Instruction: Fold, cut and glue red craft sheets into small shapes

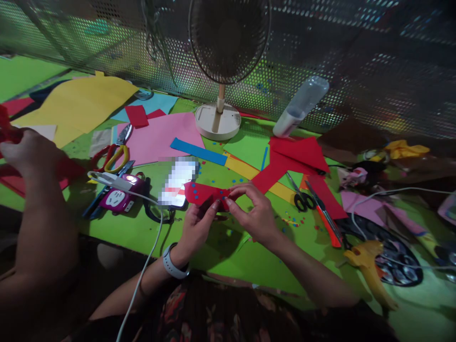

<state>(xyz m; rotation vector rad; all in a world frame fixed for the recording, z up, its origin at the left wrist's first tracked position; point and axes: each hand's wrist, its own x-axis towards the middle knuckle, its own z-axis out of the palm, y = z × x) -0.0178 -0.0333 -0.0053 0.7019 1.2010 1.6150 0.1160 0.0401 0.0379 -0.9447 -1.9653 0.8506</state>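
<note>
Both my hands meet over a small red paper piece [206,194] dotted with blue spots, held just above the green table [142,228]. My left hand [199,221], with a white watch on its wrist, pinches the piece from below. My right hand [254,209] pinches its right end with curled fingers. A phone [176,183] lies just left of the piece. Black-handled scissors [299,194] and an orange-handled cutter [326,216] lie to the right of my right hand.
Another person's arm and hand [30,156] hold red paper at the far left. A desk fan [223,61] stands at the back, a plastic bottle [301,107] leans beside it. Coloured paper sheets, yellow-handled scissors [116,152], a purple power strip [119,194] with white cable, and a yellow glue gun [370,268] lie around.
</note>
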